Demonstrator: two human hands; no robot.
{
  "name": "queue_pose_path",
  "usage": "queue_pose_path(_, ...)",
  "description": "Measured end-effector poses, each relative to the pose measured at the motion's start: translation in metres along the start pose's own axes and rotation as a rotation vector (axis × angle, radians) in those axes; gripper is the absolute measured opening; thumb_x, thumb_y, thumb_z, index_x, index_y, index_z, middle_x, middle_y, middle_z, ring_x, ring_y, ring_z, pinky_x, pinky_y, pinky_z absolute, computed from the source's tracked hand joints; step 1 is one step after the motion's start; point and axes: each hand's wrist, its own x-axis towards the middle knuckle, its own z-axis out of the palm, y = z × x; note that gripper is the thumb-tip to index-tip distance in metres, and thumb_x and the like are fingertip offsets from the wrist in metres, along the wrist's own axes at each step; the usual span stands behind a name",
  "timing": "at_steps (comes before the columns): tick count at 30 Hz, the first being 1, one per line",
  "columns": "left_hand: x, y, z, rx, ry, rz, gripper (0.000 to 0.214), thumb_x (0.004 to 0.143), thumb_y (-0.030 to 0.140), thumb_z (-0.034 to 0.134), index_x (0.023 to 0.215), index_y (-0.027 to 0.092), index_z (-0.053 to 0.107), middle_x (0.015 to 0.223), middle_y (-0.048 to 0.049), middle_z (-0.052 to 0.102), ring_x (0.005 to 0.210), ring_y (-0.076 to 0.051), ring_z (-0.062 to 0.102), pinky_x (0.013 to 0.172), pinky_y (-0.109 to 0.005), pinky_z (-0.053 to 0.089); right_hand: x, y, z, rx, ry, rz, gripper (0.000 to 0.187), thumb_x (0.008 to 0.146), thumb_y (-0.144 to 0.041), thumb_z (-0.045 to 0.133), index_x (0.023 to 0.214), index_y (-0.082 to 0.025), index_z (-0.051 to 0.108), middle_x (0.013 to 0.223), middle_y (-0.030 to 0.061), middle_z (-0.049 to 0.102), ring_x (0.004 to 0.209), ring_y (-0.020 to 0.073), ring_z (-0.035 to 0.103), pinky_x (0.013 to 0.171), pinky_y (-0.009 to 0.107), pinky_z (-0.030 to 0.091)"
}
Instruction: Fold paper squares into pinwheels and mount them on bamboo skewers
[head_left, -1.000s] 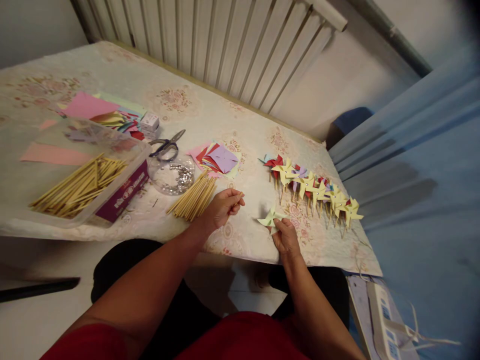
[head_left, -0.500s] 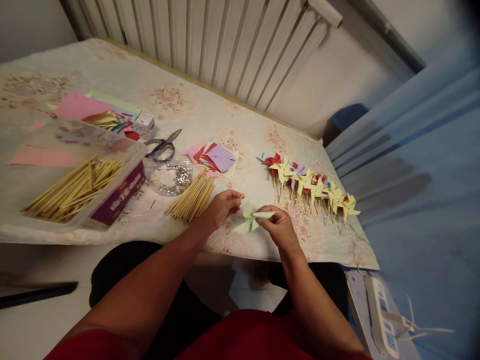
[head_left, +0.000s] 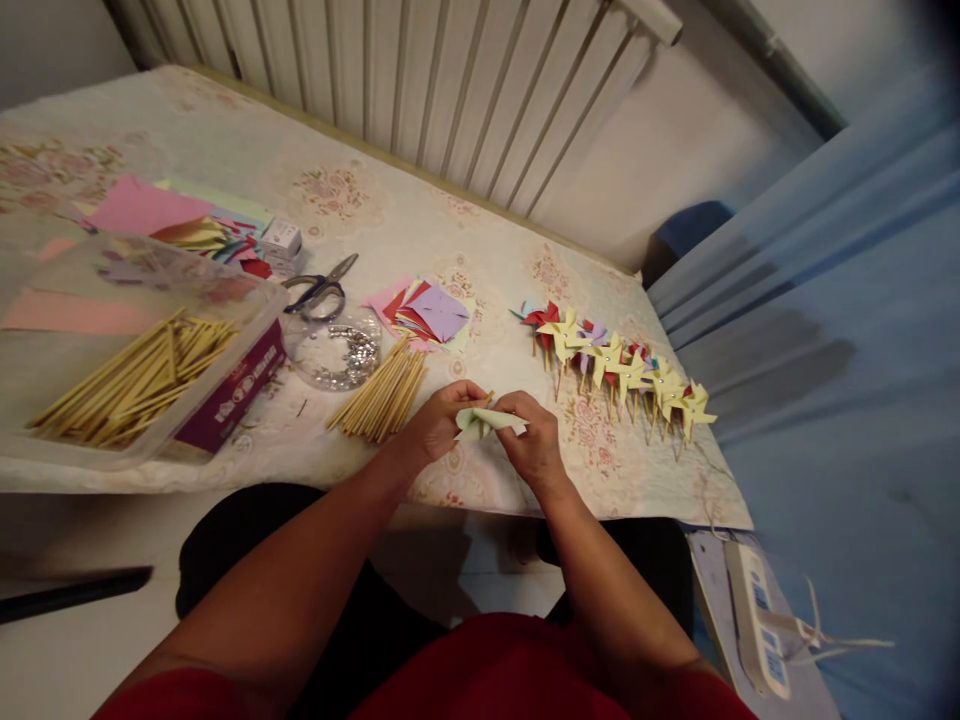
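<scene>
My right hand pinches a pale green paper pinwheel, its blades curled toward the middle. Close against it, my left hand is closed around a thin wooden stick, whose tip shows just above the paper. The two hands nearly meet over the table's front edge, and the paper hides where stick and pinwheel come together. Left of my left hand lies a fanned bundle of wooden sticks. Beyond the hands is a stack of cut paper squares, a purple one on top.
Several finished pinwheels stand in a row at the right. A clear dish of metal pins, scissors and a plastic box of sticks are at the left. A power strip sits low at the right.
My right hand has brought the pinwheel left and up to my left hand. The paper has turned so its blades face me more, and the stick tip now sits behind it.
</scene>
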Motion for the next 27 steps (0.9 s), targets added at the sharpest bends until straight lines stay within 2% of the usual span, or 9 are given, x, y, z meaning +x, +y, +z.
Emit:
queue_pose_path(5,-0.0009,-0.0016,0.0009,-0.005,-0.018,0.017,0.028,0.057,0.026,0.078,0.072,0.015,0.058,0.061,0.0029,0.054,0.054,-0.007,0.046,0.053,-0.021,0.032,-0.0031,-0.0003,0.0000,-0.084,0.056,-0.048,0.011,0.088,-0.020,0.054,0.080,-0.021,0.061,0.079,0.0036,0.064,0.078,0.0174,0.060,0.072,0.032,0.047)
queue_pose_path(11,0.0019,-0.0063,-0.0030,-0.035,-0.075,0.036,0.027,0.057,0.023,0.079,0.075,0.014,0.062,0.067,0.0012,0.060,0.059,-0.008,0.051,0.059,-0.021,0.038,-0.0048,0.0012,0.0001,-0.158,0.107,-0.122,0.008,0.088,-0.019,0.055,0.082,-0.021,0.060,0.078,0.0035,0.064,0.077,0.0179,0.058,0.071,0.034,0.044)
queue_pose_path(18,0.0023,-0.0076,-0.0031,-0.026,-0.070,0.027,0.022,0.059,0.019,0.078,0.074,0.014,0.063,0.066,0.0010,0.060,0.059,-0.008,0.052,0.060,-0.021,0.039,-0.0060,0.0022,0.0007,-0.234,0.126,-0.131,0.010,0.089,-0.020,0.054,0.081,-0.022,0.059,0.077,0.0034,0.064,0.074,0.0182,0.057,0.070,0.035,0.041)
queue_pose_path(27,0.0029,-0.0097,-0.0052,0.003,-0.073,0.018,0.022,0.060,0.023,0.077,0.075,0.015,0.063,0.067,0.0013,0.060,0.060,-0.008,0.051,0.060,-0.022,0.038,-0.0077,0.0022,0.0010,-0.265,0.130,-0.136,0.008,0.089,-0.020,0.054,0.083,-0.022,0.060,0.079,0.0039,0.065,0.076,0.0187,0.058,0.072,0.036,0.042)
